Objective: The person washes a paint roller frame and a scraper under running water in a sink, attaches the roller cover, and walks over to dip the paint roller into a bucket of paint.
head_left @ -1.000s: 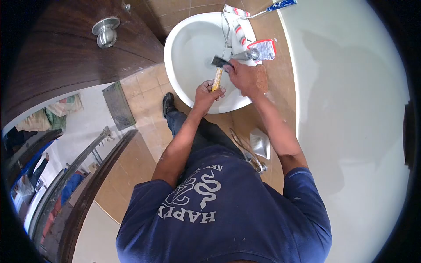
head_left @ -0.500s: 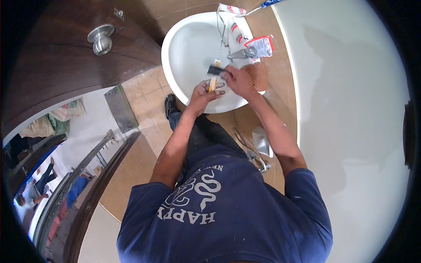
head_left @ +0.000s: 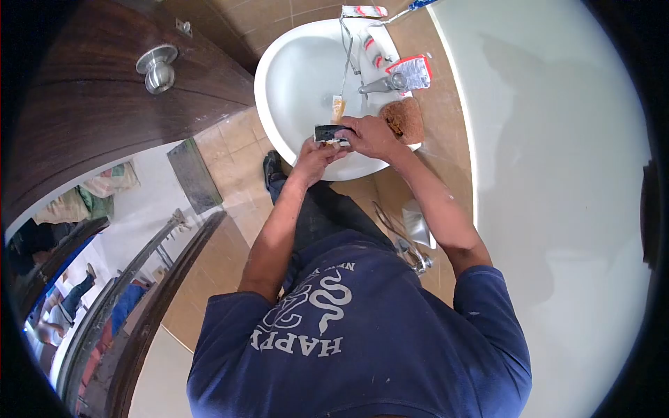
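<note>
Over the near side of the white sink (head_left: 275, 76), my left hand (head_left: 311, 161) is closed around the lower end of a narrow yellow-and-white strip (head_left: 338, 108). The strip's upper end points toward the far side of the basin. My right hand (head_left: 376, 137) pinches a flat black rectangular piece (head_left: 325, 132), which lies across the strip just above my left fingers. Its exact kind is not clear, and my fingers cover part of it. Right of my right hand, a rough brown block (head_left: 411, 122) with a dark hollow rests on the sink's edge.
Around the faucet (head_left: 380, 85) are a red-and-white packet (head_left: 418, 71) and small red-and-white roller sleeves (head_left: 364, 12) with a wire frame. A dark door (head_left: 83, 63) with a round knob (head_left: 159, 70) stands left. Another person (head_left: 59, 317) is beyond the doorway. A pale wall (head_left: 557, 174) rises right.
My right hand has moved slightly down and left, bringing the black piece lower along the yellow strip, close to my left fingers. The brown block's hollow now shows. The far person's pose has shifted.
</note>
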Available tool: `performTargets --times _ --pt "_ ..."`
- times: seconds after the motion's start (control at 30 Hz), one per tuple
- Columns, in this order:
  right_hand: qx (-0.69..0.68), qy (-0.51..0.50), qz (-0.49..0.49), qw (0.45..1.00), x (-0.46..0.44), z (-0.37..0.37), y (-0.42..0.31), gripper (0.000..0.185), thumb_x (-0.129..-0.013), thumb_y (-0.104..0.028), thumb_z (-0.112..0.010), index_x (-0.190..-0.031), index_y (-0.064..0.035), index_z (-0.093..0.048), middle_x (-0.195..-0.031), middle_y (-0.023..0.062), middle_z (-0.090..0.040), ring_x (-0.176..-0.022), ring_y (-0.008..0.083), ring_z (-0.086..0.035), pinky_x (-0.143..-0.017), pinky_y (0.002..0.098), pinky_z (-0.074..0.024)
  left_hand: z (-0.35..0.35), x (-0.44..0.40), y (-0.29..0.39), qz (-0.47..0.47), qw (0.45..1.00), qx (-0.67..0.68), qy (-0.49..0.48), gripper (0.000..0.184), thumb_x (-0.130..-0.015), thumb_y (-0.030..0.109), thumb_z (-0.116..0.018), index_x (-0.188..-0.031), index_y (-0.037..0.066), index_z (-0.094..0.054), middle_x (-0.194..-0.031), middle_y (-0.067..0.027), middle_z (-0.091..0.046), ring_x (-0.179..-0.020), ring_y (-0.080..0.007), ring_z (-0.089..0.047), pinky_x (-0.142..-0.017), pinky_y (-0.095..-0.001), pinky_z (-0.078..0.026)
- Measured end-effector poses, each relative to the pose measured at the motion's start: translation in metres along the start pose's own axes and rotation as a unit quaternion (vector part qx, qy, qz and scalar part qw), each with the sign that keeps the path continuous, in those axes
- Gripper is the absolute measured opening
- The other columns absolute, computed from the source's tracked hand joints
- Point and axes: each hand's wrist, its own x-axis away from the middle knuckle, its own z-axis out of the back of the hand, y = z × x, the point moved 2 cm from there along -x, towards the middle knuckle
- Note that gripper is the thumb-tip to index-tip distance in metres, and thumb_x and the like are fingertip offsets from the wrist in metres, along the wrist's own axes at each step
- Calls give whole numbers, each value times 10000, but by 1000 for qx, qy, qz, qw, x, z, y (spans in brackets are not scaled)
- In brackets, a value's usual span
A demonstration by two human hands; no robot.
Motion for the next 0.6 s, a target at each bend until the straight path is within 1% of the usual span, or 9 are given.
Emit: performTargets --times 0.03,0.07,0.17,0.3,0.33,0.43,0.47,0.53,0.6 --pt "23 -35 9 999 2 1 -4 270 -954 -380 -554 -1088 -163 -644 -802 204 -669 -768 407 -658 -667 521 -500 2 2 -1 3 1000 0 5 413 -936 22 -580 -1323 -11 -440 -1262 -207 -605 -1109 -312 -654 -948 -313 -553" --pt "28 48 19 998 -3 -1 3 255 -957 -374 -546 -1063 -167 -651 -798 193 -672 -765 400 -661 -673 522 -503 2 2 -2 4 1000 17 -5 408 -938 15 -568 -1324 -16 -439 -1264 -214 -601 -1113 -316 -652 -946 -311 -555" --pt "-39 144 -96 984 -19 12 9 248 -956 -366 -546 -1065 -171 -654 -789 183 -675 -759 406 -659 -683 528 -504 -1 2 1 4 999 49 -20 390 -945 -4 -529 -1324 -28 -441 -1273 -224 -593 -1110 -323 -653 -944 -310 -556" --pt "18 18 41 999 7 4 -12 232 -955 -357 -560 -1022 -152 -643 -735 187 -659 -725 405 -656 -648 525 -502 5 4 1 13 998 47 -29 358 -967 12 -498 -1319 -36 -454 -1300 -220 -574 -1096 -334 -660 -956 -322 -544" --pt "30 14 32 999 7 3 -9 235 -959 -351 -552 -986 -130 -629 -720 186 -651 -710 409 -650 -635 530 -495 7 5 -1 19 998 46 -37 351 -975 26 -498 -1317 -38 -455 -1310 -223 -566 -1100 -339 -657 -960 -325 -544" --pt "-49 139 -80 986 -10 8 12 238 -961 -344 -546 -974 -119 -623 -725 177 -656 -693 418 -645 -635 538 -488 -5 7 4 11 995 96 -12 347 -995 57 -490 -1323 -52 -462 -1200 -196 -621 -1080 -368 -658 -942 -319 -573" --pt "-89 142 -75 983 -14 7 18 236 -961 -341 -545 -992 -116 -613 -732 173 -660 -681 425 -641 -632 542 -482 -3 7 2 13 995 102 -15 362 -999 73 -491 -1336 -54 -452 -1171 -181 -628 -1076 -366 -659 -947 -324 -572" --pt "-36 97 -2 995 -9 -3 14 234 -960 -339 -546 -1014 -120 -606 -729 175 -659 -681 425 -641 -632 542 -483 7 4 -7 20 993 112 -22 393 -1008 104 -492 -1362 -57 -434 -1111 -151 -643 -1070 -364 -661 -957 -335 -568" --pt "31 24 63 997 4 -6 1 229 -958 -339 -546 -1045 -132 -594 -725 184 -654 -694 429 -642 -635 544 -484 15 2 -15 38 993 115 10 423 -1017 134 -487 -1394 -41 -411 -1042 -125 -641 -1007 -331 -677 -898 -324 -580"
